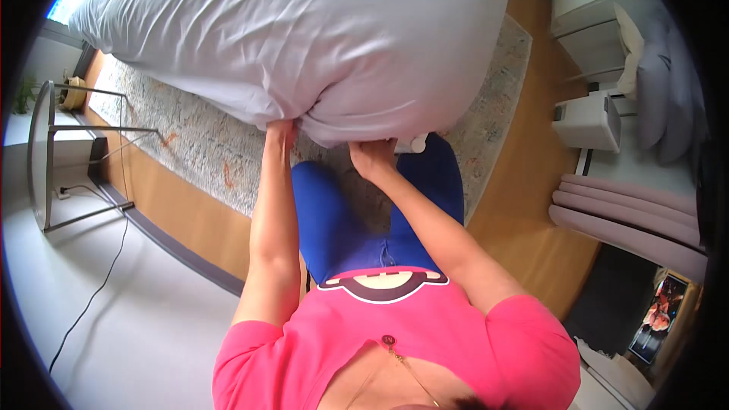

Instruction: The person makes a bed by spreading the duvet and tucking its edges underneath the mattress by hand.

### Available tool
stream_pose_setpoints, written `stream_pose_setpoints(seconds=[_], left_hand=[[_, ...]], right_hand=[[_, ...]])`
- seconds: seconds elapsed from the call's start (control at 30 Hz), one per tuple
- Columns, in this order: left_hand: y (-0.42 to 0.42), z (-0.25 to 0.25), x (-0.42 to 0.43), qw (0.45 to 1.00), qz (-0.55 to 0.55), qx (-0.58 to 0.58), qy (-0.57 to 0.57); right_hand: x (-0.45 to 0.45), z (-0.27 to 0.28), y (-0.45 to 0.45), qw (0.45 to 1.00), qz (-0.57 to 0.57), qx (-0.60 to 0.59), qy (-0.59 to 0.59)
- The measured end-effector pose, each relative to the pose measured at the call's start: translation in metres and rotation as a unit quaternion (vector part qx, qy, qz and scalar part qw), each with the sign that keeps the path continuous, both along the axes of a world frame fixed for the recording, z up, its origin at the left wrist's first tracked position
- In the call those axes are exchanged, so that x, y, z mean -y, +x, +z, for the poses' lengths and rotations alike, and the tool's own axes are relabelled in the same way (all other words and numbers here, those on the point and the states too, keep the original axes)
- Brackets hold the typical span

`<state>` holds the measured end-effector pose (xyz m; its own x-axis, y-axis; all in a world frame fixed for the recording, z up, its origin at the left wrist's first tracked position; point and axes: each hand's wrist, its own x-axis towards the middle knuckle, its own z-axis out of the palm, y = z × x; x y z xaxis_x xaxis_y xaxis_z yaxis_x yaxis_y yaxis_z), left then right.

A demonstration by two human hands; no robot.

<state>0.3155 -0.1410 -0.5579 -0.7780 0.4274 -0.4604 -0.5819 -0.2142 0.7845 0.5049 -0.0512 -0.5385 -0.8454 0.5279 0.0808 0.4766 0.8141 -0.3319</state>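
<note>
A large, puffy light grey duvet [319,38] fills the top of the view, with creases running toward its near edge. My left hand [282,132] grips that edge, its fingers mostly buried in the bunched cloth. A little to the right, my right hand [373,158] is closed on the lower hem, knuckles toward me and fingertips hidden beneath the fabric. Whatever lies under the duvet is covered.
A patterned rug [194,144] lies over the wooden floor [163,201]. On the left stand a round table with metal legs [87,129] and a trailing cable [102,296]. To the right are a white bin-like box [588,123], stacked pinkish cushions [623,216] and hanging grey cloth [664,91].
</note>
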Motion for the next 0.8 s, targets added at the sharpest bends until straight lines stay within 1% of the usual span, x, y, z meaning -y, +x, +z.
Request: stream_pose_setpoints(seconds=[0.03,0.07,0.1,0.13,0.17,0.2,0.23,0.27,0.3,0.37,0.47,0.5,0.53,0.57,0.6,0.67,0.77,0.8], left_hand=[[0.003,-0.002,0.005,0.985,-0.024,-0.126,-0.113],[0.004,-0.001,0.009,0.941,-0.048,-0.25,-0.222],[0.007,0.0,0.013,0.869,-0.073,-0.367,-0.325],[0.01,-0.006,0.021,0.874,-0.006,-0.421,-0.242],[0.013,0.004,0.036,0.89,-0.103,-0.328,-0.301],[0.023,0.015,0.053,0.886,-0.198,-0.227,-0.354],[0.043,0.014,0.063,0.917,-0.184,-0.131,-0.328],[0.072,0.059,0.058,0.888,-0.162,-0.138,-0.409],[0.091,0.031,0.071,0.862,-0.056,-0.307,-0.399],[0.121,0.057,0.07,0.882,0.026,-0.309,-0.355],[0.139,0.074,0.045,0.957,0.066,-0.221,-0.174],[0.136,0.075,0.037,0.988,0.076,-0.078,-0.106],[0.129,0.074,0.026,0.994,0.081,0.066,-0.034],[0.12,0.072,0.014,0.974,0.081,0.208,0.041],[0.108,0.07,0.005,0.966,0.079,0.213,0.126],[0.092,0.053,-0.003,0.929,0.07,0.228,0.284],[0.061,0.034,-0.007,0.879,0.103,0.311,0.346],[0.058,0.028,-0.01,0.863,0.096,0.327,0.374]], right_hand=[[0.002,-0.002,-0.007,1.0,-0.026,0.008,0.012],[0.001,-0.001,-0.013,0.998,-0.054,0.014,0.026],[-0.002,0.001,-0.016,0.998,-0.063,-0.024,-0.007],[-0.009,0.01,-0.018,0.995,-0.073,-0.062,-0.038],[-0.017,0.016,-0.02,0.989,-0.083,-0.102,-0.068],[-0.022,0.012,-0.02,0.987,-0.074,-0.133,-0.057],[-0.027,0.002,-0.02,0.983,-0.066,-0.165,-0.045],[-0.032,-0.004,-0.019,0.978,-0.057,-0.195,-0.035],[-0.038,-0.006,-0.018,0.987,-0.037,-0.153,-0.017],[-0.045,-0.008,-0.012,0.998,0.007,-0.063,0.016],[-0.043,-0.008,-0.01,0.99,-0.007,-0.137,-0.032],[-0.043,-0.01,-0.01,0.989,-0.002,-0.147,-0.018],[-0.044,-0.018,-0.009,0.988,0.003,-0.156,-0.004],[-0.046,-0.019,-0.01,0.986,0.007,-0.166,0.012],[-0.05,-0.02,-0.01,0.986,0.017,-0.166,-0.014],[-0.05,-0.019,-0.002,0.985,0.031,-0.156,-0.074],[-0.051,-0.019,0.0,0.985,0.015,-0.147,-0.088],[-0.049,-0.019,0.002,0.983,0.006,-0.151,-0.104]])
